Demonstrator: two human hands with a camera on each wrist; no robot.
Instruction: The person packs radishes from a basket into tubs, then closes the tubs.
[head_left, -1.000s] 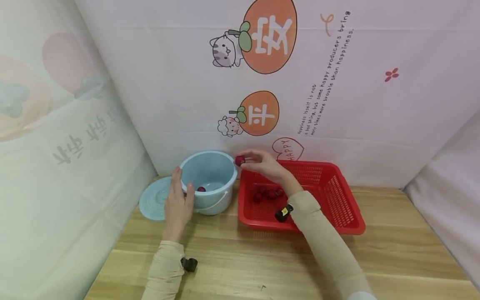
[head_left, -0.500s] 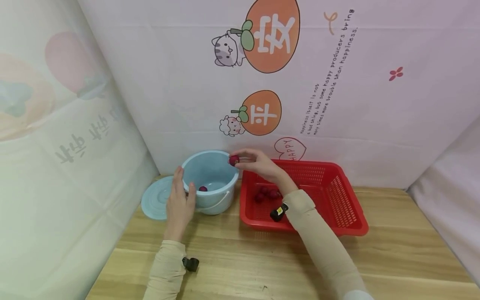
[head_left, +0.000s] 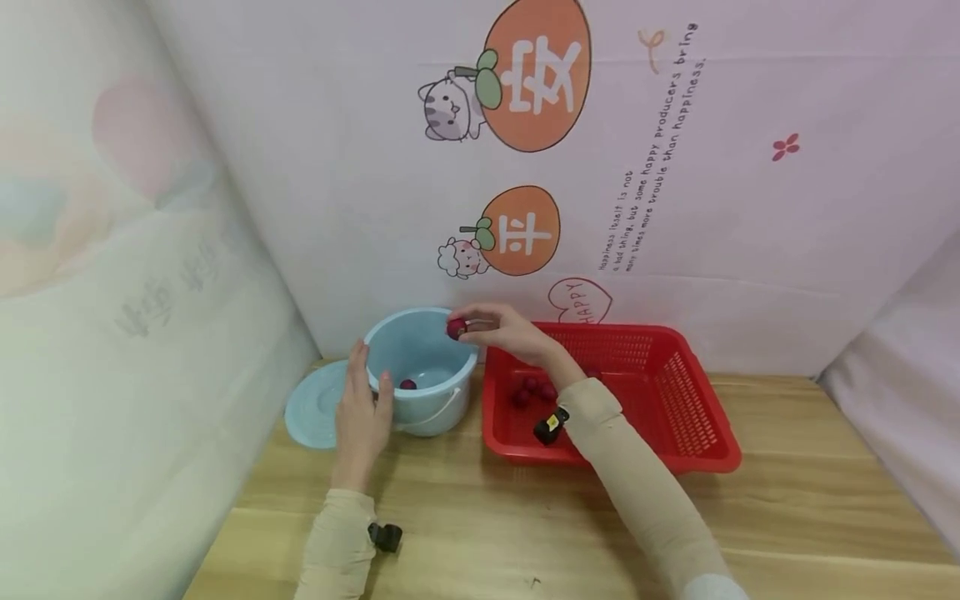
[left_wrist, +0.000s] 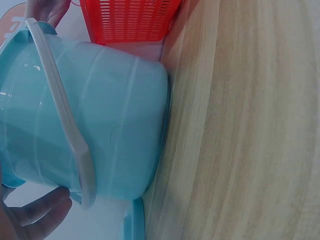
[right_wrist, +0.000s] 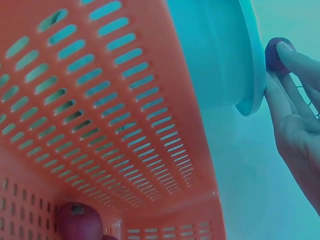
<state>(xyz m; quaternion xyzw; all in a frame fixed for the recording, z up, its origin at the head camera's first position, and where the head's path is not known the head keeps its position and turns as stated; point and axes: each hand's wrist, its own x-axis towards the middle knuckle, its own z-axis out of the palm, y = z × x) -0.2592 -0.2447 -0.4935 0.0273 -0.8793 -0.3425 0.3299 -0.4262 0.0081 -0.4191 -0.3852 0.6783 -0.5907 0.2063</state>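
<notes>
In the head view my right hand [head_left: 510, 332] pinches a small dark red round fruit [head_left: 456, 328] between thumb and fingertips, over the right side of the light blue bucket's rim. The right wrist view shows this fruit [right_wrist: 278, 54] next to the rim. My left hand [head_left: 362, 421] rests against the left side of the bucket [head_left: 431, 412], fingers fairly straight and thumb apart. One similar fruit [head_left: 408, 384] lies inside on the bucket's bottom. Several more fruits [head_left: 531, 390] sit in the red perforated basket [head_left: 517, 454], partly hidden behind my right wrist.
A light blue lid [head_left: 311, 412] lies on the wooden table [head_left: 465, 533], left of the bucket. The bucket's white handle [left_wrist: 62, 107] hangs down along its side. Printed cloth [head_left: 712, 250] rises directly behind the bucket and basket.
My right hand has moved left with the fruit, from the gap between basket and bucket to over the bucket's rim. My left hand has stayed at the bucket's side.
</notes>
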